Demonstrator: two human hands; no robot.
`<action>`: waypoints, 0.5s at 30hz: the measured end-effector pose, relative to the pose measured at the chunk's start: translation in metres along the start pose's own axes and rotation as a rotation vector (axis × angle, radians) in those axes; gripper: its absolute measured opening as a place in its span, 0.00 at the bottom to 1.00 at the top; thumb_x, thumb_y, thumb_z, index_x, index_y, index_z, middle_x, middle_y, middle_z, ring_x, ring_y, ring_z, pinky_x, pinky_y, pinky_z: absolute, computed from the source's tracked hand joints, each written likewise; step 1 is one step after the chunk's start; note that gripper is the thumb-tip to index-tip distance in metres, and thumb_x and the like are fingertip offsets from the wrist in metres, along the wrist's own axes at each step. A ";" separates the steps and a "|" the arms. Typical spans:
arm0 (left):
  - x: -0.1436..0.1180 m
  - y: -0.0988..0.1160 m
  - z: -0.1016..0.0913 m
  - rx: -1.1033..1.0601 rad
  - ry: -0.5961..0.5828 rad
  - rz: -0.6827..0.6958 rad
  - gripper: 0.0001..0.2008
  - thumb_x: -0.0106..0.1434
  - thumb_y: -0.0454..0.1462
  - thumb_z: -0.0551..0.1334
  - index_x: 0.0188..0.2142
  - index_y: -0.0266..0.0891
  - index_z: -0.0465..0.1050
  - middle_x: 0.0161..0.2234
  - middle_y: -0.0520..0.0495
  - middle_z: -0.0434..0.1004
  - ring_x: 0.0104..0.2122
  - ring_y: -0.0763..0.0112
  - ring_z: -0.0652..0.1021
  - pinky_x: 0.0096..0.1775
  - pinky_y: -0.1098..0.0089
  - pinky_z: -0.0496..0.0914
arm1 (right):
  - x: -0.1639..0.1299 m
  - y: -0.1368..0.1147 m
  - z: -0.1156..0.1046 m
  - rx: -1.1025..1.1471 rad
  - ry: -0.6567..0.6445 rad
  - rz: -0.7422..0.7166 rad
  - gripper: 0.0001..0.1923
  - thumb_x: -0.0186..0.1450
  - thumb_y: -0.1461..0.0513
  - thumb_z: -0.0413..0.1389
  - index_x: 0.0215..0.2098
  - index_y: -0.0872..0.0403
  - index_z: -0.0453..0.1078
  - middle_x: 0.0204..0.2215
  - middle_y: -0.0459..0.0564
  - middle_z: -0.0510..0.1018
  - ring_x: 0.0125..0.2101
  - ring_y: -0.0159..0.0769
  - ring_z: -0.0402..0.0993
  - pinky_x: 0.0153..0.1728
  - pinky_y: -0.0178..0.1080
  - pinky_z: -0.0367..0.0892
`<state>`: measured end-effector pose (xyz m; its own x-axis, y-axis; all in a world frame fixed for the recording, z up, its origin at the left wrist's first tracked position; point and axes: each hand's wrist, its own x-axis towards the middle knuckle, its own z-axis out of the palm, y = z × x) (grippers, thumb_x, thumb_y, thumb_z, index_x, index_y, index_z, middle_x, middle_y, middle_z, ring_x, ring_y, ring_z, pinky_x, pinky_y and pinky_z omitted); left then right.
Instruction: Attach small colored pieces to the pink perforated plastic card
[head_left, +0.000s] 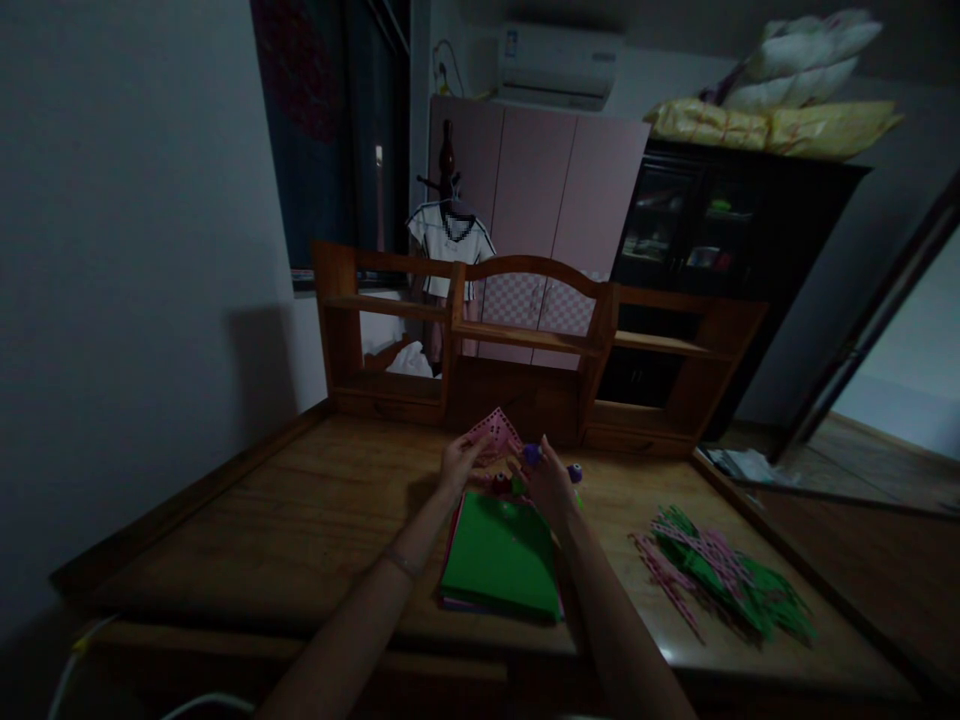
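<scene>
Above the desk, my left hand (461,464) pinches a pink paper piece (496,428) with rows of dark holes along its edges. My right hand (546,478) has its fingers closed around a small purple rounded object (532,455), whose exact kind I cannot make out. Close to the hands sit a small red object (499,484), a green one (517,486) and a dark blue one with a white eye-like spot (574,472). Below my hands lies a stack of coloured sheets, with a green sheet (501,555) on top.
On the right of the wooden desk (300,510) lies a heap of green strips (750,585) with pink perforated strips (705,550) over it. A wooden shelf unit (525,335) stands along the back edge. Behind it are a pink wardrobe (529,180) and a hanging white shirt (435,232).
</scene>
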<state>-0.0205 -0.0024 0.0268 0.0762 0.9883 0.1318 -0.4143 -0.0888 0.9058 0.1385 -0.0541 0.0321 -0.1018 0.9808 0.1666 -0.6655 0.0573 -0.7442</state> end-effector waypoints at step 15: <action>0.006 -0.012 -0.009 -0.133 0.074 0.042 0.21 0.45 0.44 0.69 0.38 0.37 0.71 0.34 0.45 0.77 0.27 0.71 0.76 0.27 0.72 0.71 | 0.001 -0.001 -0.006 -0.036 0.088 0.027 0.17 0.62 0.47 0.53 0.32 0.52 0.71 0.34 0.46 0.77 0.33 0.33 0.73 0.25 0.31 0.66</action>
<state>-0.0236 0.0057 0.0130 -0.0087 0.9909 0.1340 -0.5325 -0.1180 0.8382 0.1434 -0.0519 0.0288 -0.0528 0.9946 0.0893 -0.6364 0.0354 -0.7705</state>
